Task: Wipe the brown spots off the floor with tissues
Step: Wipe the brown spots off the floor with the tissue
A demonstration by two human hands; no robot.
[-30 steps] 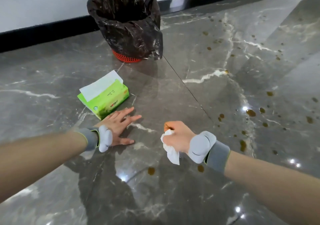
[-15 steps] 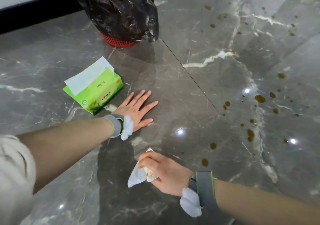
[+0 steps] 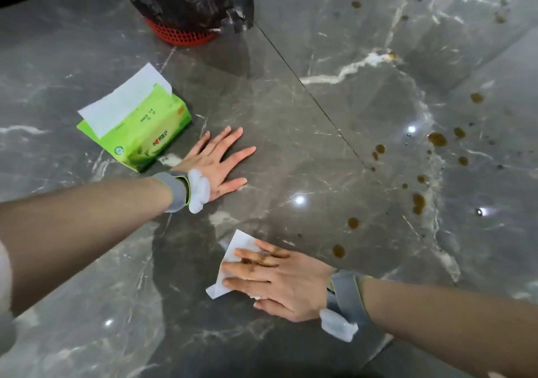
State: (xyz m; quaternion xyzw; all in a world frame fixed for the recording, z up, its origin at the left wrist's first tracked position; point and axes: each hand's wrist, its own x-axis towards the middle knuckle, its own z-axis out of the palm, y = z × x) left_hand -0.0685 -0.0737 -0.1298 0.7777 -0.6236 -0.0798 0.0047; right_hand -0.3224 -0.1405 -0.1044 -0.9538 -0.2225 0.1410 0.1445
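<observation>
My right hand [image 3: 276,280] lies flat with straight fingers on a white tissue [image 3: 233,257], pressing it onto the grey marble floor [image 3: 291,145] at lower centre. Its fingers carry brown smears. Brown spots [image 3: 339,251] dot the floor just right of that hand, and several more [image 3: 436,139] spread toward the right edge. My left hand [image 3: 218,162] rests flat on the floor with fingers spread, beside a green tissue pack [image 3: 145,133] with a white sheet sticking out.
A red basket lined with a black bag [image 3: 186,2] stands at the top, behind the tissue pack. A tile joint [image 3: 308,95] runs diagonally from the bin toward the spots.
My right hand went from gripping the bunched tissue in the air to pressing it flat on the floor, nearer to me. The view tilted downward. My left hand stayed planted on the floor.
</observation>
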